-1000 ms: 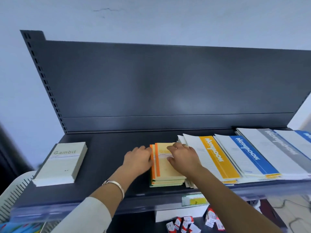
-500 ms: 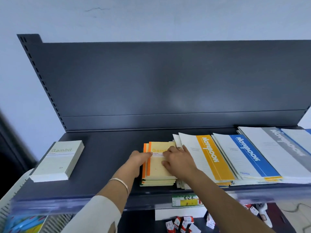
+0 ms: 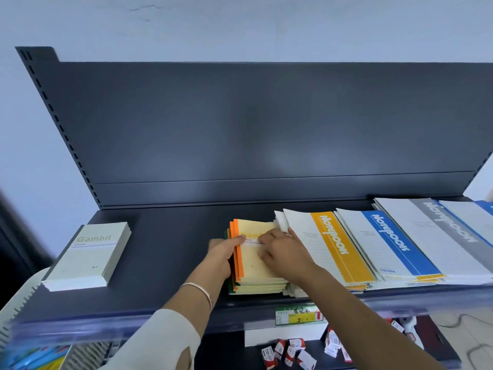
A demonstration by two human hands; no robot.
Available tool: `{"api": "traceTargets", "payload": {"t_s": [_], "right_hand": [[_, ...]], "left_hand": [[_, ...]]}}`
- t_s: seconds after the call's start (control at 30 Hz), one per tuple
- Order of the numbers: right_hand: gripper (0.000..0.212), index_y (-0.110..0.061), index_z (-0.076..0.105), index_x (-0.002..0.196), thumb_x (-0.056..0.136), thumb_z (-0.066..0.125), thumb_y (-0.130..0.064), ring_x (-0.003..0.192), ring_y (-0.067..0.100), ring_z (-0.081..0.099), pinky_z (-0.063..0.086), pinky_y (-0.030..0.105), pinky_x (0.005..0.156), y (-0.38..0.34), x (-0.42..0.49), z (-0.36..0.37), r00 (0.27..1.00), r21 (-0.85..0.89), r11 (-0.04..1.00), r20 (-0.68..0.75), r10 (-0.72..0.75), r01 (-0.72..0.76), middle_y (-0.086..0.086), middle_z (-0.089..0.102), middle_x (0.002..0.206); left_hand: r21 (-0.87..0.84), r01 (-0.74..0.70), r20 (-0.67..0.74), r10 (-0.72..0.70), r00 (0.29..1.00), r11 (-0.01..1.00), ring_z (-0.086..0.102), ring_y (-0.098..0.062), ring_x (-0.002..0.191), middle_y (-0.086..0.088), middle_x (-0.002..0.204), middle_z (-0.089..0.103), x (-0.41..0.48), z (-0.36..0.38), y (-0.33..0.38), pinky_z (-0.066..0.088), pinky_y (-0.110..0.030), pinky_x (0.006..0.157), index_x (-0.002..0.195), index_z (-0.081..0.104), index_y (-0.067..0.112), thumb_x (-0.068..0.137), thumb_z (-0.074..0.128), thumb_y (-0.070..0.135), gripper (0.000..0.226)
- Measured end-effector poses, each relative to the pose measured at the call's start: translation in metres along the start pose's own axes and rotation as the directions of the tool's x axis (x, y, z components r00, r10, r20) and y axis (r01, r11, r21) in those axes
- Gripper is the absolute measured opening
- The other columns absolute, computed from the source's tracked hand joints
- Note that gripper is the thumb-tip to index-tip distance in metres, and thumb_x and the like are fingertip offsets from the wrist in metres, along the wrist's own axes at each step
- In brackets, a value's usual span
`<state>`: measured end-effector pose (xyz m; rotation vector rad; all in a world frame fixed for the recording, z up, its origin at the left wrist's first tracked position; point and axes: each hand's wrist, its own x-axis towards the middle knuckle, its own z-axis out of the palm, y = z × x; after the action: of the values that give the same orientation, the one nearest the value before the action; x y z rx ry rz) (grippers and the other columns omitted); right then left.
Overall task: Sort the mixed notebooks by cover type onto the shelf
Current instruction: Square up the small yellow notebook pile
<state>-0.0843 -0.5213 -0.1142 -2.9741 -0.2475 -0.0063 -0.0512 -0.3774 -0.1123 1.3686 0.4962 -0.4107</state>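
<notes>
A stack of small cream notebooks with orange spines (image 3: 252, 271) lies mid-shelf on the dark shelf (image 3: 165, 252). My left hand (image 3: 222, 253) presses against the stack's left edge, thumb over the orange spine. My right hand (image 3: 284, 251) lies flat on the top cover, fingers spread toward the spine. To the right lie overlapping large notebooks with a yellow band (image 3: 337, 247), a blue band (image 3: 392, 236) and a grey band (image 3: 450, 222). A grey-white "Gambit" notebook stack (image 3: 88, 256) sits at the shelf's left end.
The shelf's dark back panel (image 3: 253, 129) rises behind. A price label (image 3: 297, 315) hangs on the front rail. Small red-and-white boxes (image 3: 288, 352) lie on the lower shelf. A white basket (image 3: 16, 303) with colourful covers stands at the lower left.
My left hand has slid closer against the orange-spined stack, its thumb now over the spine. The right hand stays on the top cover. The camera has shifted slightly.
</notes>
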Motion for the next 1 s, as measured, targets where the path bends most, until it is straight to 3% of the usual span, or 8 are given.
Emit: {"api": "traceTargets", "payload": {"t_s": [0.1, 0.17, 0.27, 0.37, 0.63, 0.77, 0.87, 1.0], "right_hand": [[0.065, -0.023, 0.023, 0.148, 0.093, 0.052, -0.041, 0.143, 0.024, 0.017, 0.020, 0.038, 0.116, -0.008, 0.008, -0.001, 0.990, 0.208, 0.973, -0.081, 0.117, -0.098, 0.003, 0.018, 0.156], [0.081, -0.019, 0.011, 0.151, 0.089, 0.061, -0.038, 0.142, 0.024, 0.021, 0.027, 0.037, 0.113, -0.018, 0.014, -0.006, 0.965, 0.432, 0.890, -0.131, 0.226, -0.149, 0.003, 0.016, 0.156], [0.080, -0.017, 0.022, 0.148, 0.085, 0.067, -0.035, 0.126, 0.022, 0.047, 0.041, 0.037, 0.103, -0.026, 0.025, -0.003, 0.939, 0.817, 0.532, 0.033, 0.342, -0.222, 0.001, 0.042, 0.142], [0.060, -0.023, 0.054, 0.124, 0.074, 0.072, -0.050, 0.107, 0.023, 0.062, 0.049, 0.050, 0.096, -0.036, 0.033, 0.010, 0.944, 0.946, 0.176, 0.225, 0.242, -0.271, 0.002, 0.065, 0.120], [0.053, -0.022, 0.043, 0.128, 0.083, 0.071, -0.029, 0.111, 0.015, 0.059, 0.051, 0.031, 0.091, -0.061, 0.040, 0.021, 0.981, 0.983, 0.180, -0.078, 0.176, 0.046, 0.000, 0.060, 0.122], [0.065, -0.024, 0.032, 0.139, 0.086, 0.069, -0.024, 0.114, 0.010, 0.057, 0.052, 0.021, 0.083, -0.066, 0.037, 0.029, 0.989, 0.984, 0.177, -0.046, 0.140, 0.021, -0.004, 0.057, 0.126], [0.082, -0.031, 0.018, 0.146, 0.082, 0.070, -0.030, 0.118, 0.003, 0.053, 0.044, 0.021, 0.093, -0.072, 0.040, 0.023, 0.990, 0.991, 0.124, -0.064, 0.122, 0.049, -0.010, 0.053, 0.133], [0.074, -0.029, 0.027, 0.144, 0.081, 0.067, -0.030, 0.121, 0.006, 0.053, 0.041, 0.026, 0.102, -0.076, 0.043, 0.017, 0.991, 0.988, 0.136, -0.082, 0.101, 0.068, -0.008, 0.056, 0.131]], "left_hand": [[-0.044, -0.084, -0.003, 0.084, 0.996, 0.996, 0.058, -0.023, 0.076, -0.010, 0.089, 0.057, -0.001, -0.011, 0.005, 0.046, -0.033, 0.057, 0.124, 0.039, 0.011, 0.080, 0.073, 0.010, 0.056], [-0.042, -0.163, 0.001, 0.164, 0.987, 0.986, 0.059, -0.023, 0.080, -0.008, 0.093, 0.058, -0.004, -0.018, 0.013, 0.048, -0.034, 0.059, 0.122, 0.040, 0.016, 0.079, 0.073, 0.011, 0.054], [-0.027, -0.254, 0.035, 0.255, 0.966, 0.967, 0.061, -0.022, 0.085, -0.006, 0.102, 0.059, -0.009, -0.032, 0.023, 0.050, -0.033, 0.061, 0.118, 0.042, 0.023, 0.080, 0.073, 0.013, 0.050], [-0.054, -0.331, 0.072, 0.334, 0.940, 0.942, 0.062, -0.023, 0.093, -0.005, 0.115, 0.058, -0.008, -0.049, 0.023, 0.052, -0.034, 0.066, 0.122, 0.044, 0.021, 0.080, 0.072, 0.011, 0.051], [0.079, -0.596, 0.270, 0.559, 0.784, 0.799, 0.053, -0.016, 0.118, -0.001, 0.129, 0.056, 0.005, -0.092, 0.033, 0.048, -0.033, 0.093, 0.130, 0.040, 0.023, 0.084, 0.065, 0.003, 0.056], [0.108, -0.576, 0.290, 0.528, 0.798, 0.810, 0.048, -0.013, 0.124, 0.006, 0.135, 0.048, 0.010, -0.100, 0.020, 0.044, -0.026, 0.095, 0.142, 0.026, 0.032, 0.085, 0.065, 0.009, 0.073], [0.105, -0.548, 0.320, 0.494, 0.809, 0.830, 0.043, -0.011, 0.126, 0.011, 0.139, 0.041, 0.006, -0.092, 0.023, 0.037, -0.029, 0.102, 0.148, 0.001, 0.039, 0.083, 0.068, 0.020, 0.095], [0.075, -0.545, 0.328, 0.495, 0.804, 0.835, 0.043, -0.012, 0.127, 0.010, 0.142, 0.041, 0.006, -0.085, 0.022, 0.033, -0.036, 0.110, 0.146, -0.004, 0.044, 0.082, 0.065, 0.029, 0.095]]}}
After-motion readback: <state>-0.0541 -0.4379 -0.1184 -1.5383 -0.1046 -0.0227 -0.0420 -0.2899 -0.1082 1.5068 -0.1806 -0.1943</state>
